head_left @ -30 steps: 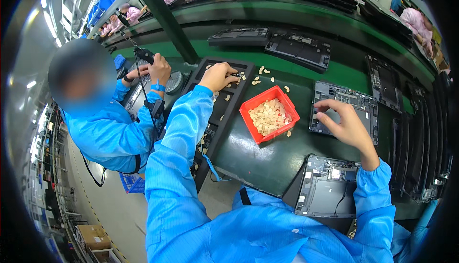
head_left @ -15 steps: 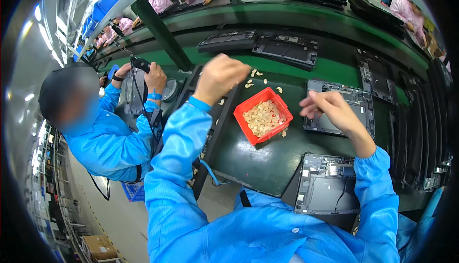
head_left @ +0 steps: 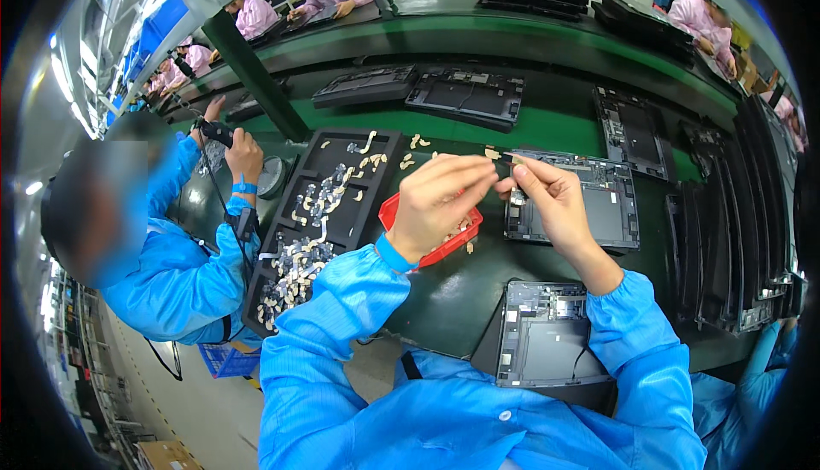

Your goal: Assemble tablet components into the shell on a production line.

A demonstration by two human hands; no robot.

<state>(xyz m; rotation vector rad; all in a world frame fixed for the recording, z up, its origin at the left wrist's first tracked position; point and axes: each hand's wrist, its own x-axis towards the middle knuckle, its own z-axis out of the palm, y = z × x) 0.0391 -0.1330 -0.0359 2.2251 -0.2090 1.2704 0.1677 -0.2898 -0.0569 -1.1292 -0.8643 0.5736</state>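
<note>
My right hand (head_left: 553, 201) pinches a small flex cable (head_left: 507, 158), dark with a tan end, between thumb and fingertips. My left hand (head_left: 440, 201) is beside it with its fingers stretched out toward the cable; whether they touch it I cannot tell. Under my left hand stands a red bin (head_left: 455, 246) of tan scraps, mostly hidden. Below my right hand lies an opened laptop-like chassis (head_left: 598, 214) with its inside showing. A second opened chassis (head_left: 547, 333) rests on the near table edge by my right forearm.
On the left, a black compartment tray (head_left: 337, 150) holds many flex cables. Tan scraps (head_left: 408, 161) lie beyond the bin. Dark panels (head_left: 726, 239) stand stacked at the right; more chassis (head_left: 468, 96) lie at the back. A co-worker in blue (head_left: 171, 274) works at left.
My left hand has moved right, from beside the tray to over the red bin, its fingers opening out. My right hand has lifted inward and now pinches the cable. The view has shifted.
</note>
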